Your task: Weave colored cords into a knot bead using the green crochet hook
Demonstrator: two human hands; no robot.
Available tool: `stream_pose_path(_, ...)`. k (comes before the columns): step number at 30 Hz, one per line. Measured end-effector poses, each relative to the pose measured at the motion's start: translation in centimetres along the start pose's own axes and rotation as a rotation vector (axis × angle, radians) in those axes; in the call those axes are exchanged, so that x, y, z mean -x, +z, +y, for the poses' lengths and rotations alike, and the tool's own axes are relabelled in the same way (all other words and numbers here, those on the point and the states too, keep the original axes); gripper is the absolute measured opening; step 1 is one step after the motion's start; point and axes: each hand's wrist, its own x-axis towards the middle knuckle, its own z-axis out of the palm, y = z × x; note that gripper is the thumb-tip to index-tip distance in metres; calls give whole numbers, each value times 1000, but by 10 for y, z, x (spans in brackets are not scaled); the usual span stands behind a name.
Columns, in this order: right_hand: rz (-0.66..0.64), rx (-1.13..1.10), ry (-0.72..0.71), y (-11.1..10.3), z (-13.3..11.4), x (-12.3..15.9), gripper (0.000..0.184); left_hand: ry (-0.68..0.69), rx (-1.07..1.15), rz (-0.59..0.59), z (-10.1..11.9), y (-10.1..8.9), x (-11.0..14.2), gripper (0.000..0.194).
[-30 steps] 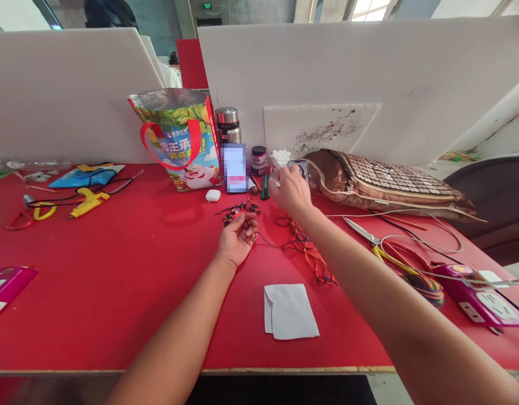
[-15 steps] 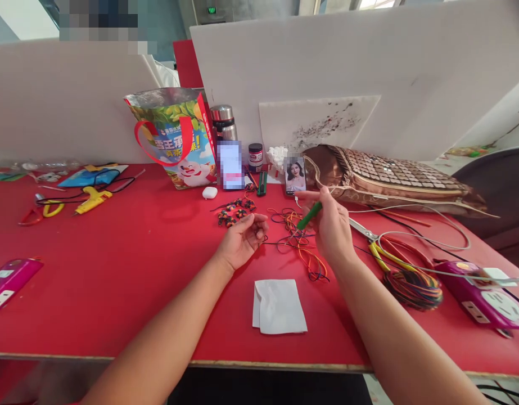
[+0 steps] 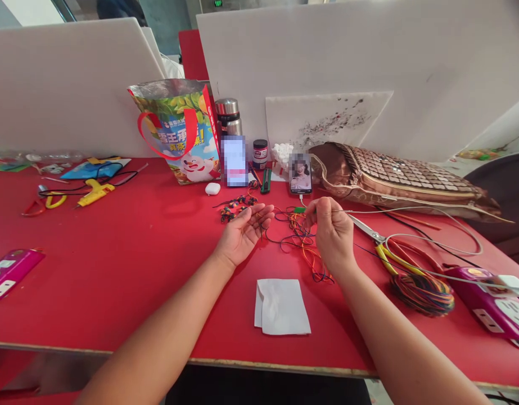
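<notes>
I can't read the pixelated left phone (image 3: pixel 234 161), the right hand (image 3: pixel 335 232) partly hides the green tool (image 3: pixel 300 210), and the left power strip (image 3: pixel 15 273) is cropped.

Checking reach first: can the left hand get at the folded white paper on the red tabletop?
Probably yes: the left hand is near, and nothing visible lies between it and the folded white paper. The thin dark cord at its fingers might trail along, though.

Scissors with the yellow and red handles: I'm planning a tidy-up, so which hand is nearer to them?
Right. The right hand is just left of the scissors, close to their blades; the left hand is farther left, across the tangled cords.
</notes>
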Motion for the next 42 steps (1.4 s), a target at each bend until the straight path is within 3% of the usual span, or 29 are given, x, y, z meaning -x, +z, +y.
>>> stream_pose_path(4,6,140,-221,-4,-7,4,59,34,-13,-19,-2,0,1,26)
stream_pose_path(9,-274,279,-94,6,-5,16,44,115,-52,-78,-4,3,4,26)
stream_pose_path(13,-455,502,2,22,7,23,54,154,-98,-154,-8,5,8,17)
stream_pose_path(19,-472,393,27,32,13,27,51,175,-133,-202,-11,5,9,16)
stream_pose_path(27,-527,259,-103,24,-1,28,41,264,-236,-144,-12,-2,2,19)
stream_pose_path(34,-661,458,-170,26,7,34,29,157,-132,-207,-10,4,9,15)
stream_pose_path(42,-723,482,-241,23,12,32,26,134,-115,-140,-9,3,7,26)
